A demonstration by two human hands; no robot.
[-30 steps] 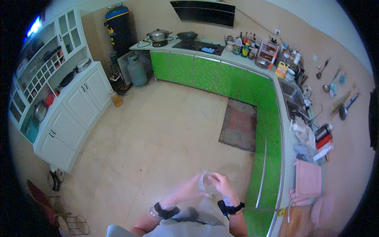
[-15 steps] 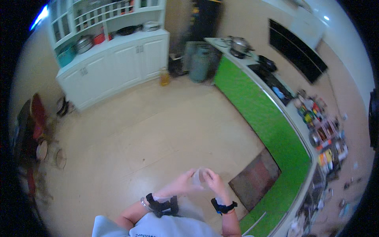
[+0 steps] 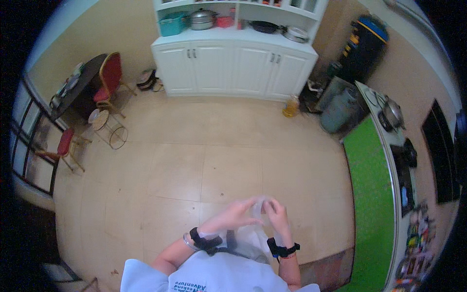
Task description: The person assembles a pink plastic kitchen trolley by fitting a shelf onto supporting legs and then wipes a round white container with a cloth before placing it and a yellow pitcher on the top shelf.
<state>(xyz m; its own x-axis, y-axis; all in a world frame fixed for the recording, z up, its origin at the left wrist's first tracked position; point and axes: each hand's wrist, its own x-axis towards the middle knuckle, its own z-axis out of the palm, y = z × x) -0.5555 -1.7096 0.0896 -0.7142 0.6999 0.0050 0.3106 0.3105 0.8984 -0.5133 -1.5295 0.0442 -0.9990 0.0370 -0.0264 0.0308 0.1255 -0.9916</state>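
In front of my light blue shirt, my left hand [image 3: 236,214] and my right hand [image 3: 278,217] meet at the fingertips. Between them is a small translucent whitish thing [image 3: 258,208], pale and clear like thin plastic; its exact kind is too blurred to make out. The fingers of both hands are bent around its edges. Black straps [image 3: 206,240] circle both wrists, and a bracelet sits on my left forearm.
A green-fronted counter [image 3: 372,194] with a stove and pots runs along the right. Far ahead stands a white cabinet [image 3: 214,68], with a yellow bottle [image 3: 291,106] and a gas cylinder [image 3: 338,111] beside it. Red chairs [image 3: 111,78] and a round stool [image 3: 101,119] are at left.
My view has swung left, so the counter slid right and the cabinet came to the middle. Both hands still hold the translucent thing between them.
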